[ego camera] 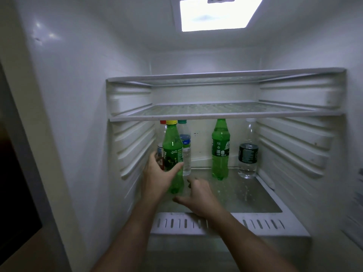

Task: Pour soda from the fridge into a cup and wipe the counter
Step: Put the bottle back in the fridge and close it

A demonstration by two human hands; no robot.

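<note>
**At the fridge's lower shelf, a hand closes on the Sprite**

Near the lower shelf's (255, 201) front edge, the right hand (198, 197) hovers with fingers loosely spread, holding nothing. Just beyond, toward the left edge, the left hand (159, 177) wraps the yellow-capped Sprite bottle (172, 146). Behind stand two clear bottles; a second green bottle (220, 148) and a dark-labelled water bottle (247, 152) line the back edge.

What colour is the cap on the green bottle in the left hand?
Yellow. The cap tops the green bottle held by the left hand; head view.
</note>
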